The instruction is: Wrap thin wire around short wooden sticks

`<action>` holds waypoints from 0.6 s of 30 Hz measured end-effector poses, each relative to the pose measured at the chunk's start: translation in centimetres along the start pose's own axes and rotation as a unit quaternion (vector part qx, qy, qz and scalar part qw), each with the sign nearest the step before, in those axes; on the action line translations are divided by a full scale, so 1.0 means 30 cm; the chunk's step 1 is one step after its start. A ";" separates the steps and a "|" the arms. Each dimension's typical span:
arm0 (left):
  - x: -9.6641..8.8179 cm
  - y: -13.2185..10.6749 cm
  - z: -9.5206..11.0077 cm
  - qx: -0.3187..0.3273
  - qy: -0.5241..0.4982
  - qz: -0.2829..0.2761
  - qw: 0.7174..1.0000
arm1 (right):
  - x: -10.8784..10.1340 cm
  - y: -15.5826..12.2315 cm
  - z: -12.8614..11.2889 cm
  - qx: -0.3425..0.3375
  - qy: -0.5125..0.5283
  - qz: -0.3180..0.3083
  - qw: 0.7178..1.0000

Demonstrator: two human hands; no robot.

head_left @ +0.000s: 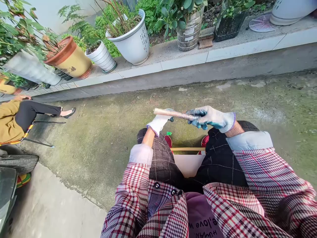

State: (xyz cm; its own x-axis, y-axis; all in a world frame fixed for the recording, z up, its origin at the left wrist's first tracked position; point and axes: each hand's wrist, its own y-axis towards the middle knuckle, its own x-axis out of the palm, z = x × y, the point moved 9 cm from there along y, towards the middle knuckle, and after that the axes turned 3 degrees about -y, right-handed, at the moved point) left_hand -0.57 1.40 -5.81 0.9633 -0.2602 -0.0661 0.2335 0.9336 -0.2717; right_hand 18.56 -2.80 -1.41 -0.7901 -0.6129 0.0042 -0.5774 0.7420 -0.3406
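Observation:
A pale wooden stick (164,112) lies nearly level in front of my knees, its right part darker and seemingly wound with thin, shiny wire or film. My right hand (211,118), in a white glove with a blue-grey coated palm, is closed round the stick's right end. My left hand (159,123), gloved the same way, is closed on the left part from below, with dark fingertips showing beside the stick. Most of its fingers are hidden. A faint thin line seems to run leftward from the stick's left end.
A low tiled ledge (183,61) carries potted plants, including a white pot (135,41). A seated person's leg (41,107) is at far left. Between my red shoes (204,141) runs a yellowish rod (187,149). A green scrap (169,133) lies on the concrete ground (99,142).

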 end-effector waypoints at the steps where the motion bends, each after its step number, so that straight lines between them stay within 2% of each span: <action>1: 0.012 -0.003 0.000 -0.004 0.001 -0.006 1.000 | -0.016 0.015 -0.010 -0.017 0.020 0.050 0.998; 3: 0.037 -0.009 -0.006 -0.017 -0.004 -0.022 1.000 | -0.059 0.039 -0.011 -0.036 0.038 0.155 0.986; 5: 0.055 -0.014 -0.008 -0.019 -0.021 -0.034 0.999 | -0.104 0.050 0.009 -0.025 0.027 0.241 0.970; 8: 0.063 -0.016 -0.005 -0.015 -0.034 -0.037 0.999 | -0.160 0.047 0.031 0.009 -0.074 0.299 0.951; 10: 0.057 -0.016 -0.002 -0.016 -0.026 -0.030 0.999 | -0.194 0.038 0.023 0.026 -0.212 0.312 0.926; 12: 0.043 -0.017 0.006 -0.012 -0.017 -0.018 1.000 | -0.214 0.033 0.012 0.046 -0.363 0.301 0.881; 14: 0.027 -0.017 0.010 -0.005 -0.003 -0.007 1.000 | -0.212 0.043 0.023 0.072 -0.472 0.251 0.842; 16: 0.008 -0.017 0.005 0.002 0.016 0.005 1.000 | -0.188 0.057 0.060 0.099 -0.518 0.169 0.833; 18: -0.009 -0.014 -0.012 0.002 0.035 0.015 0.999 | -0.151 0.062 0.104 0.113 -0.506 0.084 0.851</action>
State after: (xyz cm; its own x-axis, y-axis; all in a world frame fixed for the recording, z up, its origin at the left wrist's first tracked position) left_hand -0.98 0.98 -6.02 0.9582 -0.2488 -0.1416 0.2055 0.9423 -0.2644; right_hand 21.70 0.50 -4.99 -0.2110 -0.5083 -0.8349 -0.3300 0.8411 -0.4286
